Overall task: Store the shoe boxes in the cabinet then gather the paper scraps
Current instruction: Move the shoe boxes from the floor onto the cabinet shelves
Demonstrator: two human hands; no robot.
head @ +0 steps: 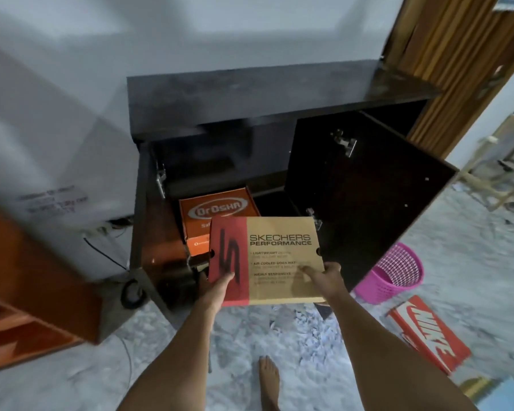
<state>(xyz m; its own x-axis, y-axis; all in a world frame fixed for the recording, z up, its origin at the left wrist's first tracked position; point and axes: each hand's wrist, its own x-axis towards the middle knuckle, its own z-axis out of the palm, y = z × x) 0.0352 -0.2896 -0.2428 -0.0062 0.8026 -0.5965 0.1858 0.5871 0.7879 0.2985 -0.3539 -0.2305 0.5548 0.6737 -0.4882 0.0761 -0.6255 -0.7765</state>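
Observation:
I hold a tan and red Skechers shoe box (267, 256) in front of the open dark cabinet (250, 96). My left hand (220, 287) grips its near left corner and my right hand (324, 278) grips its near right edge. Inside the cabinet, on the lower shelf, lies an orange shoe box (217, 210), partly behind the box I hold. A red Nike shoe box (428, 330) lies flat on the floor to the right. Small white paper scraps (306, 324) are strewn over the floor below the held box.
The cabinet's right door (368, 197) stands swung open toward me. A pink plastic basket (392, 274) sits on the floor beside it. A white appliance (57, 161) and an orange-brown piece of furniture (27, 292) are at the left. My bare foot (269, 381) is below.

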